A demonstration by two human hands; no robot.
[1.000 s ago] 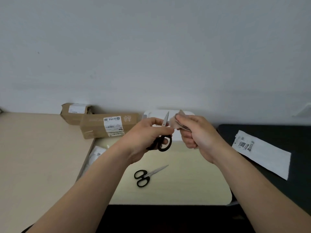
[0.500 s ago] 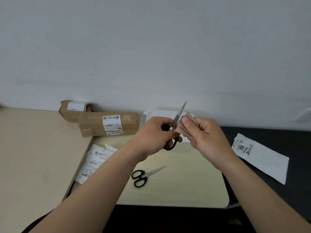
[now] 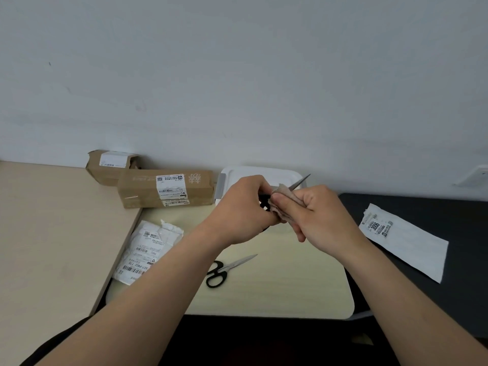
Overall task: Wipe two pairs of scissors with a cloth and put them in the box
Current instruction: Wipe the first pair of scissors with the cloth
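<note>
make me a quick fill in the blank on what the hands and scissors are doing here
The right hand grips a ____ around the blades of the held scissors.
The left hand holds those scissors by their ____ handles.
Exactly ____ pair of scissors lies on the pale table.
The white box stands by the wall, ____ the hands.
Missing words: cloth; black; one; behind.
</note>
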